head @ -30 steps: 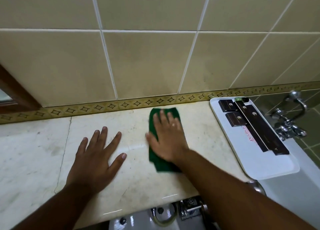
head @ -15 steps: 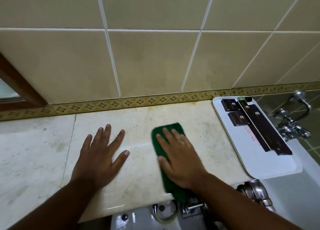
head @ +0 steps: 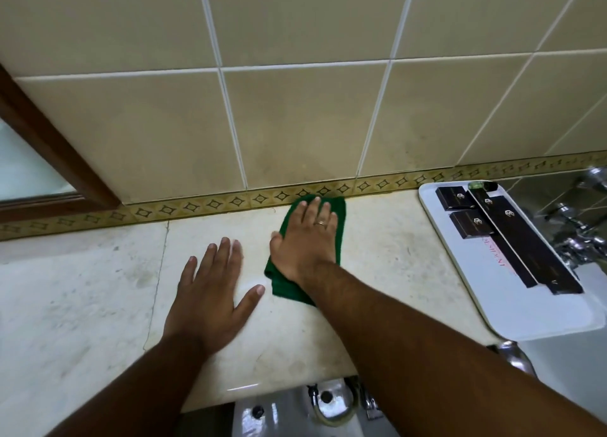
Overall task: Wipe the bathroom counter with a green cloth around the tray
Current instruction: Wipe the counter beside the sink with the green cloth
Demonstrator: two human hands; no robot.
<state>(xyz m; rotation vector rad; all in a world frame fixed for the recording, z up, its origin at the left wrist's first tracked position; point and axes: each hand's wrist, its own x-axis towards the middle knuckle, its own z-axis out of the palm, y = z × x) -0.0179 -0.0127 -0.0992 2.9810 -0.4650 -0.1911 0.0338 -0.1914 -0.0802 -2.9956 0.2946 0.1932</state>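
Head view: right hand (head: 305, 239) lay flat, fingers extended, pressing green cloth (head: 338, 221) onto counter (head: 377, 256) at wall border strip (head: 197, 206). Left hand (head: 210, 292) rested palm-down, fingers spread, grasping nothing. Tray (head: 525, 315) sat right of cloth, apart.

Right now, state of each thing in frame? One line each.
green cloth: flat on the counter, pressed under the right hand, far edge at the wall border.
right hand: palm down on the cloth, fingers extended.
left hand: flat on bare counter, fingers spread, holding nothing.
tray: on the counter's right end, apart from the cloth.
dark boxes: lying flat in the tray, closed.
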